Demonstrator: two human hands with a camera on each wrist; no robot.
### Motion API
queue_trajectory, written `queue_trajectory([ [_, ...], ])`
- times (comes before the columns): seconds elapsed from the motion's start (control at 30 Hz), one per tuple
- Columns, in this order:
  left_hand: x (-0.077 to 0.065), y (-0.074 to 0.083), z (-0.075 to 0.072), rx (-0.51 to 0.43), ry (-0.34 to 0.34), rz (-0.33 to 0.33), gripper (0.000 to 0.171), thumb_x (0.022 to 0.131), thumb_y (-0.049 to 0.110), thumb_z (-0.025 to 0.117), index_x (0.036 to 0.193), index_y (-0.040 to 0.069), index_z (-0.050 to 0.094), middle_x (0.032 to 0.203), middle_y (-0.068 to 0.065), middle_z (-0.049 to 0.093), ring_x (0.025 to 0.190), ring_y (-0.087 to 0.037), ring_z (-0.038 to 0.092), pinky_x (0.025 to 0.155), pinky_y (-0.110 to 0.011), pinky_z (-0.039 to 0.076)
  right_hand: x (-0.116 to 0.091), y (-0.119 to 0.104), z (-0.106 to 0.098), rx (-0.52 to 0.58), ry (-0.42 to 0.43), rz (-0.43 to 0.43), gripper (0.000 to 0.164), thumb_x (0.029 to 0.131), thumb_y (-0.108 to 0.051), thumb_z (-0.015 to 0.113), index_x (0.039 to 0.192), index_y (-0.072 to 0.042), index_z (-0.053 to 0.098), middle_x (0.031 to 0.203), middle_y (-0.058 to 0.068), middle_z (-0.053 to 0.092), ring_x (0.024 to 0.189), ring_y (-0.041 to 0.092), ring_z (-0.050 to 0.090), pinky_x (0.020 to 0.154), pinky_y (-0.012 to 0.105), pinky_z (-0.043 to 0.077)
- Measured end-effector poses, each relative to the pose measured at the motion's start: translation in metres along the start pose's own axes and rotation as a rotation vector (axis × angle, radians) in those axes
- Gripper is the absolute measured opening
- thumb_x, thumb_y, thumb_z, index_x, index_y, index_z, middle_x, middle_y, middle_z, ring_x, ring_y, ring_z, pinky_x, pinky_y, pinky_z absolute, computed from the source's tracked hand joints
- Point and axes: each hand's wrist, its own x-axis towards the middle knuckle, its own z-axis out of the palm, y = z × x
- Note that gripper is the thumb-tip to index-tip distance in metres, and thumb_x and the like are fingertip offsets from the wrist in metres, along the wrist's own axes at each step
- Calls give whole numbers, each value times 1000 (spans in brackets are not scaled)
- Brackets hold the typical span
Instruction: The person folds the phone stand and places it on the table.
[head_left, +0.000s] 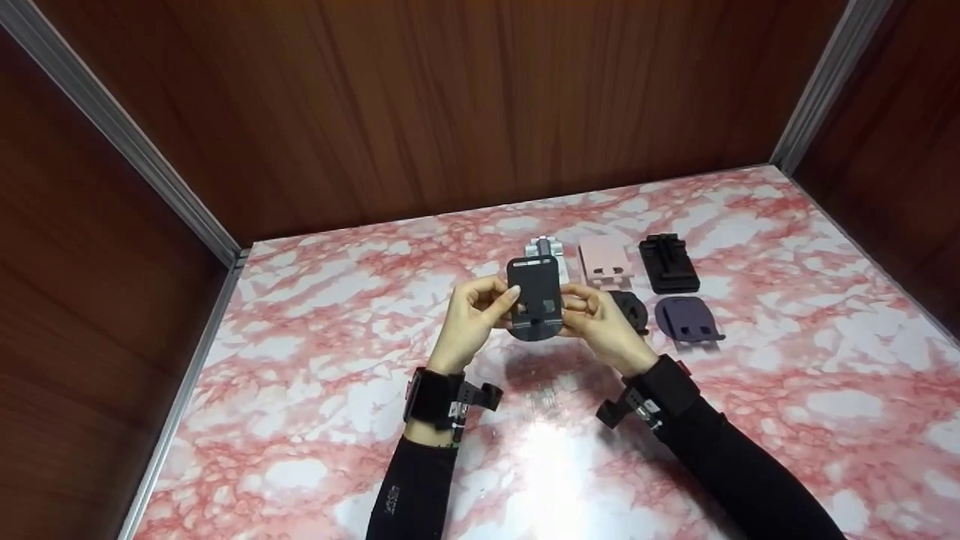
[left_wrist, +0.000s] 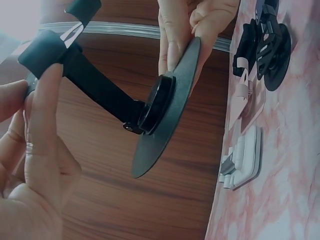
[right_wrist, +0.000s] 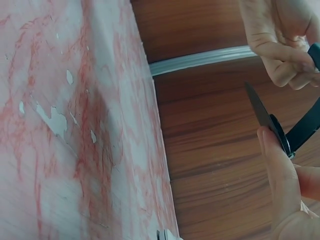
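Both hands hold a dark phone stand [head_left: 535,285] up above the table. It has a flat backrest with cutouts, a hinged arm [left_wrist: 102,87] and a round base disc [left_wrist: 175,117]. My left hand [head_left: 466,319] pinches the backrest's edge between thumb and fingers. On the other side, my right hand [head_left: 604,324] grips the disc's rim, its thumb against one face in the right wrist view. In the left wrist view the arm stands folded out at an angle from the disc.
Behind the held stand lie a white folded stand [head_left: 553,249], a pink stand [head_left: 602,255] and a black stand [head_left: 670,264]. A purple round-based stand [head_left: 684,318] and a black round one [head_left: 631,309], partly hidden by the right hand, sit nearer. Wooden panels [head_left: 450,112] enclose the marbled table [head_left: 315,420].
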Motion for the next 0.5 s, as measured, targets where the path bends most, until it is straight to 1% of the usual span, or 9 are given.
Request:
queue_trajectory([
  [0.2,1,1,-1,-20,1,-37,20,93,7,64,73,5,61,70,-3,60,60,-10,55,56,-28,56,0,-3,1,-57,55,-46,40,92,16,47,132,16,41,107,13,68,86,17,68,75,31,58],
  [0.33,1,2,-4,-31,3,-48,19,93,7,65,74,5,62,70,-3,59,60,-10,57,57,-29,57,1,-3,1,-116,91,-91,40,92,14,52,131,15,44,104,13,69,80,13,67,69,25,58],
  [0.4,0,3,-5,-42,-5,-47,19,93,6,64,74,4,62,70,-4,60,60,-10,57,56,-27,57,1,-3,1,-161,94,-126,40,92,12,54,131,14,45,105,15,68,79,13,67,69,25,57],
  [0.5,-1,4,-8,-60,-25,-41,20,93,4,64,72,4,62,68,-5,59,59,-10,56,53,-24,55,0,-4,1,-217,85,-199,38,92,11,56,130,14,47,106,20,67,81,16,68,72,28,58],
])
